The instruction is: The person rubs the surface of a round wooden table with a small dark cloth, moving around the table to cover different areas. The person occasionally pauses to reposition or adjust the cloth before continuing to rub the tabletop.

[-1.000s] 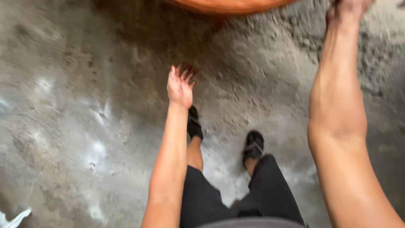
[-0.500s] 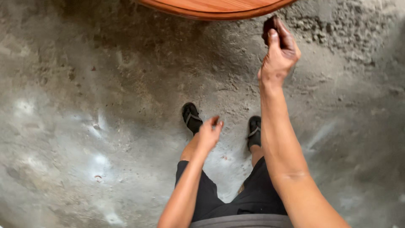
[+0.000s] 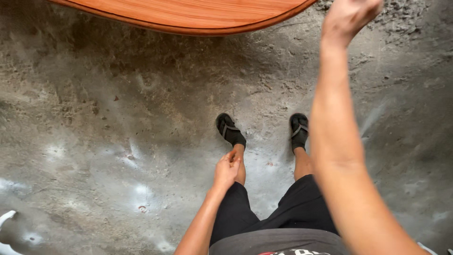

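Observation:
My right hand (image 3: 350,16) is raised at the top right, beside the rim of a round orange-brown wooden tabletop (image 3: 188,16). Its fingers are curled and partly cut off by the frame's edge, so whatever is inside them is hidden. Down by my left thigh hangs my left hand (image 3: 226,171), relaxed, with loosely bent fingers and nothing in it. I stand in black shorts, and my feet in black sandals (image 3: 230,130) (image 3: 298,131) rest on the floor below the table's edge.
The floor (image 3: 118,118) is rough grey concrete with pale blotches and grit. A white object (image 3: 5,222) pokes in at the bottom left corner. The tabletop spans the upper edge of the view.
My right hand has gone up and to the right; the small dark thing it held half a second ago no longer shows. My left hand has dropped to my thigh. The view has tilted down.

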